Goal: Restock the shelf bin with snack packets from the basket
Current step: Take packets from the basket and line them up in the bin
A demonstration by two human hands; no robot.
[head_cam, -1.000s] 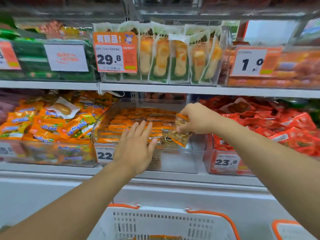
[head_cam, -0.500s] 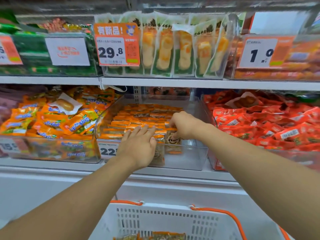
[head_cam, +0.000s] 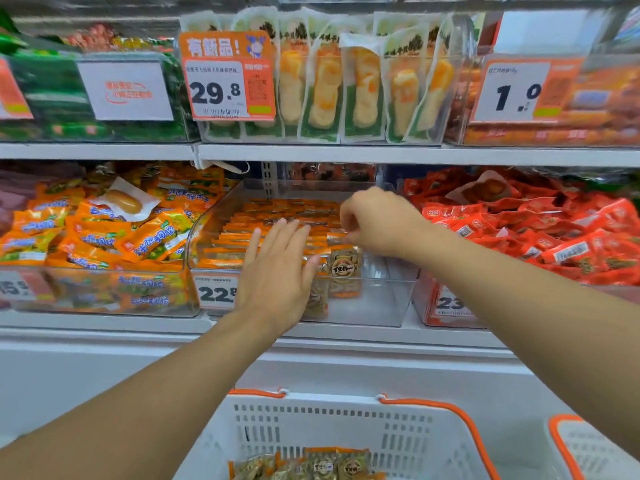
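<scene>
Head: right grip (head_cam: 375, 221) pinches packet (head_cam: 344, 268).

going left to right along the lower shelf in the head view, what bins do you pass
bin of orange-and-yellow packets → clear bin with orange snack packets, both hands at it → bin of red packets

- shelf bin (head_cam: 374, 306): clear plastic
- snack packets (head_cam: 277, 216) in it: orange top bands, see-through bodies, brown contents; front packet (head_cam: 344, 268) has round brown-and-white logo
- basket (head_cam: 346, 424): white with slotted walls, orange rim and handle
- packets in basket (head_cam: 322, 464): same orange/brown
- left bin packets (head_cam: 104, 233): orange, yellow-green, blue lettering
- right bin packets (head_cam: 554, 237): red, white labels
- price tag (head_cam: 227, 76): orange frame, white panel, black "29.8"
- upper packets (head_cam: 346, 84): white and green, yellow-orange contents
</scene>
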